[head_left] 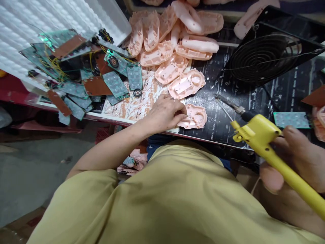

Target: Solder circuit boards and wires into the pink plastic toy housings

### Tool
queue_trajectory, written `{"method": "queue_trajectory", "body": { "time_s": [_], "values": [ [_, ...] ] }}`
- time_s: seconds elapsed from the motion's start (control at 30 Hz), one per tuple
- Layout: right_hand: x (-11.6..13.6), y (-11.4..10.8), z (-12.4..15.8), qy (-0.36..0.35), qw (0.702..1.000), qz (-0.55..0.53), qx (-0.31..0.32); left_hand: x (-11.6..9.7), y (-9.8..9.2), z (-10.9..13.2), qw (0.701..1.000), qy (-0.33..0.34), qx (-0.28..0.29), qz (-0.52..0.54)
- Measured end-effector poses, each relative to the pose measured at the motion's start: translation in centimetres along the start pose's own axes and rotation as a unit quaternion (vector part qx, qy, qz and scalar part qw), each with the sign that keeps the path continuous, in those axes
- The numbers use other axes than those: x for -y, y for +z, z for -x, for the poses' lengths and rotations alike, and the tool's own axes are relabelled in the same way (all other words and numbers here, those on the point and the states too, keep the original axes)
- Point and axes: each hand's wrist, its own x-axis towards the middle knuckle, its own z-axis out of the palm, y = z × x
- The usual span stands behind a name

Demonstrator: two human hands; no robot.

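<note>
Along the near edge of the black surface (218, 127), your left hand (165, 113) bends its fingers over one end of a pink shell (199, 117); whether they grip it I cannot tell. Well apart from it, your right hand (307, 152) is wrapped around a yellow soldering gun (261, 130).

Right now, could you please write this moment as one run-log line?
Left hand: fingers at nearest pink shell | right hand: gripping yellow soldering gun | circuit boards: piled left | black fan: upper right
</note>
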Motion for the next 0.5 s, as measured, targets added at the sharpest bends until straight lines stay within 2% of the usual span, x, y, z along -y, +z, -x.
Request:
{"method": "queue_trajectory", "body": {
  "time_s": [0.03,0.17,0.37,0.5],
  "values": [
    [-0.1,-0.3,0.2,-0.017,1.0,0.009,-0.006,-0.1,0.1,0.0,1.0,0.001,0.0,-0.008],
    [0.1,0.2,0.2,-0.044,0.997,-0.034,0.046,-0.1,0.3,0.1,1.0,0.004,0.004,-0.021],
    [0.5,2.3,-0.1,-0.052,0.989,-0.125,0.059,-0.1,0.3,0.1,0.999,0.013,0.006,-0.035],
    [0.5,2.9,-0.4,-0.074,0.988,-0.126,0.055,-0.1,0.3,0.0,0.999,0.008,0.014,-0.04]
  ]
}}
